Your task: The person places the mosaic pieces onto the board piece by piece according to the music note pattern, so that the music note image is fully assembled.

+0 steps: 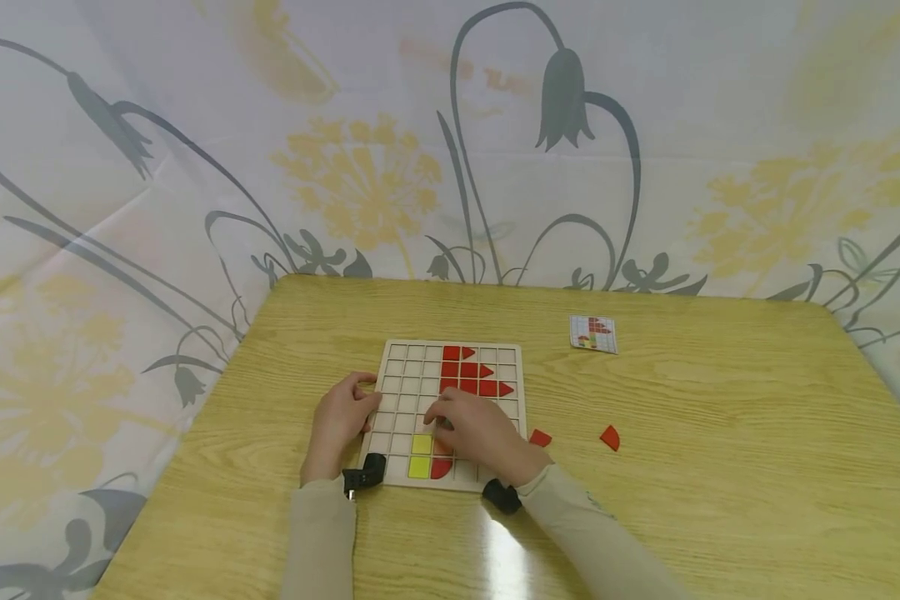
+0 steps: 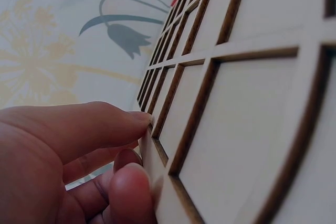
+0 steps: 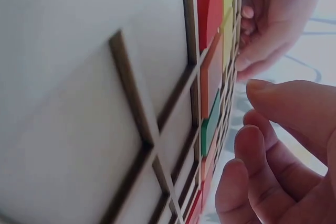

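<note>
A wooden grid board (image 1: 393, 408) lies on the table. At its left edge my left hand (image 1: 337, 421) grips the rim, one fingertip on the top of the frame in the left wrist view. My right hand (image 1: 476, 429) hovers over the lower middle of the board, fingers loosely bent, nothing between them in the right wrist view. Near its fingertips are yellow squares (image 1: 420, 467), a rounded red tile (image 1: 440, 468), an orange tile (image 3: 211, 74) and a green tile (image 3: 210, 129), set in the grid. Red squares and pointed red tiles (image 1: 487, 388) form three rows above.
Right of the board lie two loose red tiles, a quarter-circle tile (image 1: 610, 437) and another red tile (image 1: 540, 437). A small printed pattern card (image 1: 593, 333) sits farther back on the wooden table (image 1: 720, 400). A flower-patterned curtain (image 1: 420, 167) borders the table.
</note>
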A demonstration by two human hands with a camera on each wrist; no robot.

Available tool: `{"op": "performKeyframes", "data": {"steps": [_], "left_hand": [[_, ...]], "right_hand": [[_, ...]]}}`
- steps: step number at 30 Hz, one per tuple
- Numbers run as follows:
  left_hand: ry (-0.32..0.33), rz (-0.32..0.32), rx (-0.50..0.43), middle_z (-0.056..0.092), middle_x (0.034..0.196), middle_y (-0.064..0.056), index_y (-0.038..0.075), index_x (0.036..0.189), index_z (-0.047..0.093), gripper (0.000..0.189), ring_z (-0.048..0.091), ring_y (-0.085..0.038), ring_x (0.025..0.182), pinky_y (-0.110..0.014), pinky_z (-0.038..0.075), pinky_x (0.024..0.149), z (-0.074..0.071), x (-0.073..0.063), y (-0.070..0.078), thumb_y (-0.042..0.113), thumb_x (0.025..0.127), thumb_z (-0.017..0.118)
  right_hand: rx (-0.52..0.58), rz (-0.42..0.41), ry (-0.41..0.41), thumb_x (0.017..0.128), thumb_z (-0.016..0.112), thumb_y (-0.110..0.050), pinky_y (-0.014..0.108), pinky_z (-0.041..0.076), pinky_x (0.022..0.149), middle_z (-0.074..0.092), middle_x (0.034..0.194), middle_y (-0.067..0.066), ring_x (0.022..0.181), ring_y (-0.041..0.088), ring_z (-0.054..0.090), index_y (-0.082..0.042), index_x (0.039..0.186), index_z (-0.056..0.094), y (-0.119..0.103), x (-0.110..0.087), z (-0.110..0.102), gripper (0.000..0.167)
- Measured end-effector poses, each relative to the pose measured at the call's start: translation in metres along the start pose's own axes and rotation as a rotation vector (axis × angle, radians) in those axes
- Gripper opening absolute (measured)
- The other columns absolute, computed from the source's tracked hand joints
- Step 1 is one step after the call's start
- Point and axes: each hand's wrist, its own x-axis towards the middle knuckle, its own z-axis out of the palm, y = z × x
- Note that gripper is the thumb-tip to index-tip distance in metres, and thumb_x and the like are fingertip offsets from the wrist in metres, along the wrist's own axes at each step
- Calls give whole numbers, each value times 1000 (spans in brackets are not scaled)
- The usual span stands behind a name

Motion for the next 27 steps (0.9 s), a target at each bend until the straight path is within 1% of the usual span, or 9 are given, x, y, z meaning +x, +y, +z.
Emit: {"op": "performKeyframes", "data": {"steps": [5, 8, 15, 19, 21, 27], "left_hand": [[1, 14, 5, 56, 79, -3, 16, 119, 53, 34, 53, -15, 47, -28, 40, 54, 0, 0, -2, 23, 86, 55], [0, 18, 1, 56, 79, -3, 16, 119, 53, 34, 53, -15, 47, -28, 40, 54, 1, 0, -3, 23, 86, 55], [2, 10, -1, 55, 81, -4, 16, 119, 53, 34, 53, -15, 47, -28, 41, 53, 1, 0, -3, 23, 86, 55], [-2, 14, 6, 55, 80, -4, 16, 119, 53, 34, 54, -15, 47, -28, 40, 54, 1, -1, -2, 23, 86, 55], [-6, 16, 5, 55, 80, -3, 16, 120, 53, 34, 54, -15, 47, -28, 40, 54, 1, -1, -2, 23, 86, 55], [2, 24, 1, 55, 80, -4, 15, 119, 53, 34, 54, -15, 47, -28, 41, 52, 0, -1, -1, 23, 86, 55]], "right_hand": [[0, 20, 5, 81, 65, -20, 18, 40, 58, 52, 85, -10, 65, 5, 46, -21, 91, 67, 4, -4, -2, 11], [3, 23, 5, 82, 64, -20, 19, 40, 58, 52, 83, -12, 67, 4, 46, -21, 89, 66, 6, -6, -5, 8], [10, 28, 3, 83, 62, -23, 19, 40, 58, 51, 78, -13, 67, 4, 48, -19, 91, 67, 15, -16, -12, 10], [-16, 59, -14, 84, 61, -24, 20, 41, 60, 53, 81, -12, 68, 3, 47, -19, 93, 67, 25, -24, -19, 12], [-18, 91, -21, 84, 61, -25, 21, 41, 61, 53, 81, -13, 68, 3, 47, -20, 93, 67, 29, -30, -24, 12], [-13, 157, -8, 85, 61, -24, 24, 42, 62, 52, 80, -13, 69, 4, 48, -18, 93, 66, 42, -47, -39, 11]]}}
